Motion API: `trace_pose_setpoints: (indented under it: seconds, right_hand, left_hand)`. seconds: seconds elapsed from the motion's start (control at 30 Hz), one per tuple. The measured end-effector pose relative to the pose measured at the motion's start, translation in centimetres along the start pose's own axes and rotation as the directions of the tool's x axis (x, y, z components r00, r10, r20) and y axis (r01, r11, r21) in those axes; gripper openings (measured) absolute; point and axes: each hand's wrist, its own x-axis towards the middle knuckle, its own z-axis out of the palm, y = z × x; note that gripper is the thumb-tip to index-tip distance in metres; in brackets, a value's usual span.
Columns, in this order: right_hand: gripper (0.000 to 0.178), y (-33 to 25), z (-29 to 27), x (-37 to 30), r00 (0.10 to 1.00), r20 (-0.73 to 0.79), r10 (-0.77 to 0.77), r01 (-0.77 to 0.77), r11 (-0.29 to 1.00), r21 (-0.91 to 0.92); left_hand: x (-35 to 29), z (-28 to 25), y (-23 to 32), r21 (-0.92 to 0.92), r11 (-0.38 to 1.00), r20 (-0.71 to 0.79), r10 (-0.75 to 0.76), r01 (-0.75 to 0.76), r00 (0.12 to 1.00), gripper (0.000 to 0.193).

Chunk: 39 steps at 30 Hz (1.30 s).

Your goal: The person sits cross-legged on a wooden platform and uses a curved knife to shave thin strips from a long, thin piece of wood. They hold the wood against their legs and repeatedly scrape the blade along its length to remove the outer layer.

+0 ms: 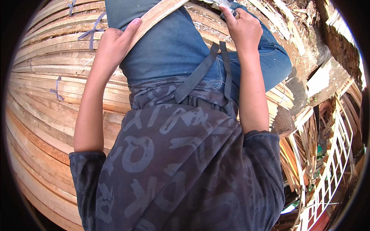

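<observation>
A long, pale wooden slat (161, 16) lies slantwise across my jeans-covered thigh and runs out past the top edge of the view. My left hand (115, 42) is closed round its lower end, the thumb pressed along its face. Higher up on the right, my right hand (245, 30) is also closed, thumb pointing up beside a greyish, metal-looking tool (220, 3). Only part of that tool shows at the top edge, so its kind cannot be made out. It appears close to the slat's upper end; whether they touch is unclear.
Stacked bundles of wooden slats (42, 90), some tied with purple-grey strips (92, 31), fill the left side beneath me. On the right are stone-like blocks (327, 81), heaps of thin wood offcuts (295, 161) and a pale lattice frame (327, 181). Wood shavings lie around the top right.
</observation>
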Motion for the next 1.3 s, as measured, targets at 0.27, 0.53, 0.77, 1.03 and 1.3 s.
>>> trace_pose_setpoints:
  seconds: [0.27,0.53,0.77,1.03,1.3]
  right_hand:
    - [0.07,-1.0,-0.2,-1.6,0.998,0.018,0.056,-0.059,0.982,0.182]
    - [0.063,-1.8,-0.5,-1.9,0.999,0.002,-0.045,0.045,0.993,0.112]
    - [0.054,-0.2,-1.0,1.5,0.997,-0.05,-0.05,0.045,0.994,-0.095]
    - [0.053,0.9,-0.2,1.6,0.987,-0.144,-0.067,0.058,0.996,-0.061]
    - [0.061,-1.0,-1.2,-1.3,0.996,-0.002,-0.095,0.095,0.995,0.016]
  left_hand:
    - [0.4,-0.1,-0.4,-0.011,0.999,0.02,-0.05,0.05,0.999,0.073]
    - [0.3,0.2,0.0,-0.016,1.0,0.015,-0.018,0.018,1.0,0.073]
    - [0.2,0.2,0.1,-0.044,0.998,0.014,-0.042,0.042,0.999,0.072]
    - [0.1,0.0,0.3,-0.021,0.999,0.02,-0.044,0.045,0.999,0.074]
    - [0.8,0.1,-0.5,0.027,1.0,0.007,-0.001,0.0,1.0,0.076]
